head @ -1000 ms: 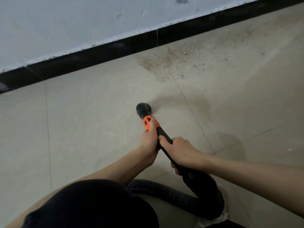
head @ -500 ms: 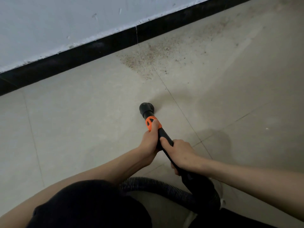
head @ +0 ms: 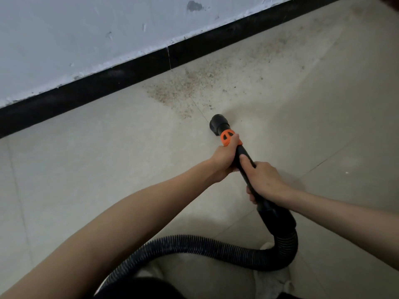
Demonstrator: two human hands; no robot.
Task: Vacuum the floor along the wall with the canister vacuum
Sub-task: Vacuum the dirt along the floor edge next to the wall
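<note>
Both hands grip wand (head: 245, 167) | left hand (head: 224, 157) at orange collar (head: 227, 138) | right hand (head: 264, 180) behind

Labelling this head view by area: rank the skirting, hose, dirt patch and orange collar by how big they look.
1. skirting
2. hose, though nearness to the camera enlarges it
3. dirt patch, edges too faint to be sure against the hose
4. orange collar
</note>
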